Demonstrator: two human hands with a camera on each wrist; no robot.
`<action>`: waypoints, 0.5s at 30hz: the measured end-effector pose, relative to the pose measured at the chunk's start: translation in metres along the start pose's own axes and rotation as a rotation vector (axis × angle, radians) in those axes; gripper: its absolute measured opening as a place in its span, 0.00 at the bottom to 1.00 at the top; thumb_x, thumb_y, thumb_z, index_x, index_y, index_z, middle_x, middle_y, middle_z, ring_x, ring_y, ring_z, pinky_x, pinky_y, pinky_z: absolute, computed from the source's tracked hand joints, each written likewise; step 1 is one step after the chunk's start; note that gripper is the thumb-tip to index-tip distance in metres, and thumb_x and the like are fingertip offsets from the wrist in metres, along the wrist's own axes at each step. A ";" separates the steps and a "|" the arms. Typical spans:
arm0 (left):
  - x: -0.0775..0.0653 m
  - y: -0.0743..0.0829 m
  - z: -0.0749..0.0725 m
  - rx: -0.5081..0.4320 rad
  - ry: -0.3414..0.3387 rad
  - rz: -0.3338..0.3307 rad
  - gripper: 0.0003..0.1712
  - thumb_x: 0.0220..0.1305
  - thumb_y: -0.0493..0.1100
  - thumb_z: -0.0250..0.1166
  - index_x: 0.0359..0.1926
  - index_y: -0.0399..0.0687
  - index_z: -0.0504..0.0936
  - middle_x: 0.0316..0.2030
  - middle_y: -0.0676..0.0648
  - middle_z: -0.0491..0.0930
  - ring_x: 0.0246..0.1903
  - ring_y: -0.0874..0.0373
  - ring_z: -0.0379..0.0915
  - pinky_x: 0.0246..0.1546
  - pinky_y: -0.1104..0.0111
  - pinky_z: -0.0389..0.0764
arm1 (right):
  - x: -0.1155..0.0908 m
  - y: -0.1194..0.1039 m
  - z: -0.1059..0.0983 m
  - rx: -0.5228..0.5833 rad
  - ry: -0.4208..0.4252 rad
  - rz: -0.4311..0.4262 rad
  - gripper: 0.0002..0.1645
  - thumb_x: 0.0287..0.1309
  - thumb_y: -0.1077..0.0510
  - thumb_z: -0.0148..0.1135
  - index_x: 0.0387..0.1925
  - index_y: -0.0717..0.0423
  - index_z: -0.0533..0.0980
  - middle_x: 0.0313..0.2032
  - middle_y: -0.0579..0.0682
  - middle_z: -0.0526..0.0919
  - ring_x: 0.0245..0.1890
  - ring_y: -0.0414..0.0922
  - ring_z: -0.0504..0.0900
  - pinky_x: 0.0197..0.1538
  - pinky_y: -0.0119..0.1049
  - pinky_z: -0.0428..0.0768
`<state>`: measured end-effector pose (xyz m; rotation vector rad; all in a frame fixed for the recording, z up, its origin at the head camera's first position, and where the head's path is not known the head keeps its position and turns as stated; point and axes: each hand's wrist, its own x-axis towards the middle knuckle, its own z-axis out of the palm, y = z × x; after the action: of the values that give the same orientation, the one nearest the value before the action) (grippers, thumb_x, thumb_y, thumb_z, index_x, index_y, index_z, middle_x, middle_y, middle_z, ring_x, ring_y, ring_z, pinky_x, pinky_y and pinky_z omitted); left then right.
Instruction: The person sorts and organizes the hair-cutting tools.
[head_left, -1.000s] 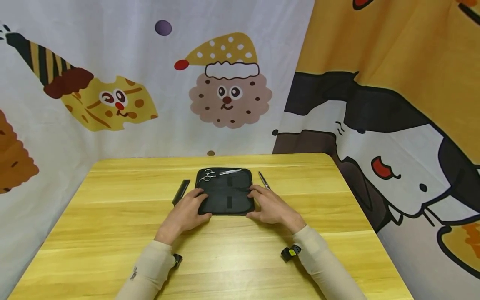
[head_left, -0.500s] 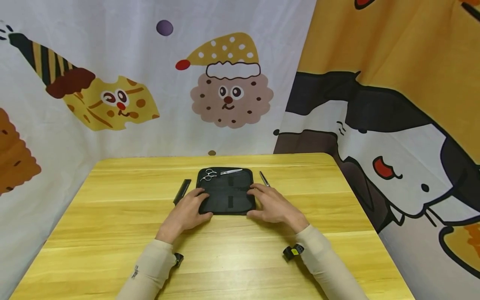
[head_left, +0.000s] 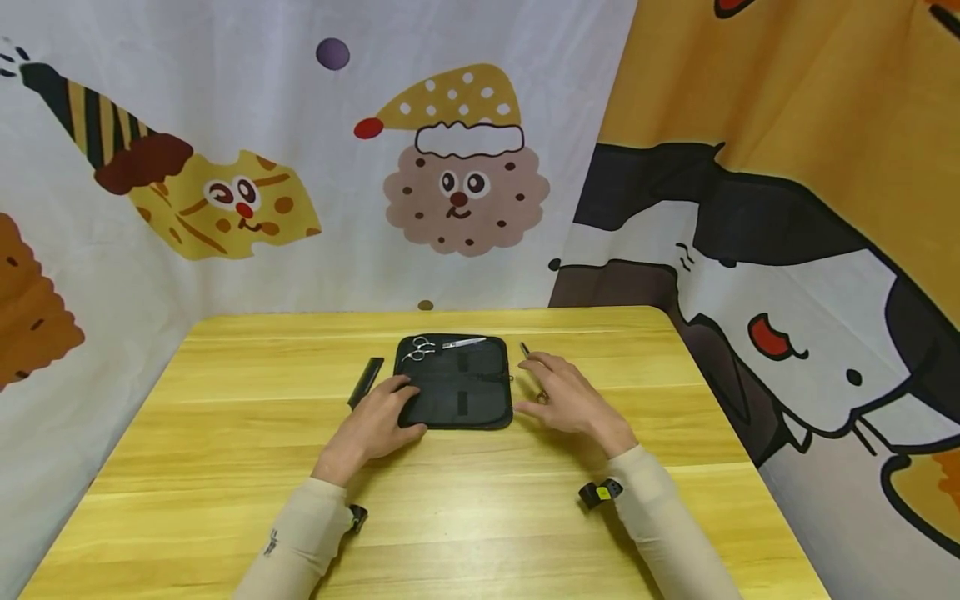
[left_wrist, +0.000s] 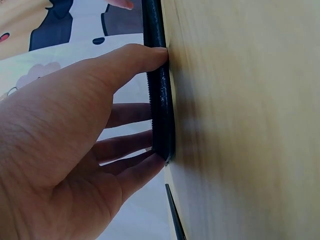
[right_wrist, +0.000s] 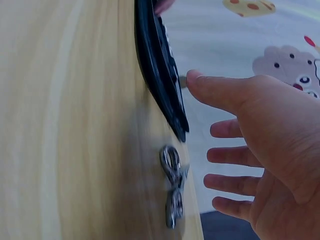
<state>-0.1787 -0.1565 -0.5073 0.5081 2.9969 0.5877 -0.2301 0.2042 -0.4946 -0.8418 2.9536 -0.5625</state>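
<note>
A black zip case [head_left: 450, 383] lies unfolded flat on the table, with silver scissors [head_left: 420, 350] in its upper left part. My left hand [head_left: 375, 423] holds the case at its front left corner; in the left wrist view the thumb is on the edge and the fingers reach round the corner. My right hand [head_left: 573, 400] is off the case, just right of it, fingers spread and holding nothing. Beneath that hand lies a second pair of scissors [right_wrist: 172, 185], mostly hidden in the head view, its metal finger rings showing in the right wrist view.
A black comb [head_left: 365, 382] lies left of the case, close to the left fingers. The wooden table [head_left: 465, 517] runs back to a curtain [head_left: 300, 125] printed with cartoon figures. Each wrist wears a small black camera.
My right hand has let go of the case's right edge and moved right, over the scissors there. The left hand and the case have stayed in place.
</note>
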 end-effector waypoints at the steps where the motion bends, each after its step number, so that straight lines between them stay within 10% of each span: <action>1: 0.000 0.000 0.000 0.001 0.000 0.003 0.39 0.72 0.53 0.79 0.74 0.35 0.82 0.79 0.29 0.72 0.78 0.30 0.73 0.78 0.39 0.79 | 0.000 0.003 -0.001 0.004 0.005 0.011 0.48 0.72 0.37 0.76 0.81 0.59 0.73 0.82 0.66 0.71 0.82 0.68 0.71 0.85 0.69 0.69; 15: 0.000 0.000 -0.003 -0.001 -0.017 -0.003 0.40 0.73 0.55 0.78 0.76 0.36 0.80 0.81 0.29 0.71 0.79 0.30 0.72 0.79 0.39 0.78 | -0.002 0.024 -0.002 -0.006 -0.002 0.088 0.42 0.75 0.43 0.75 0.77 0.64 0.75 0.76 0.66 0.78 0.75 0.69 0.78 0.79 0.69 0.76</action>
<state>-0.1794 -0.1571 -0.5048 0.5064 2.9808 0.5816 -0.2411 0.2246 -0.5010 -0.7077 2.9744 -0.5475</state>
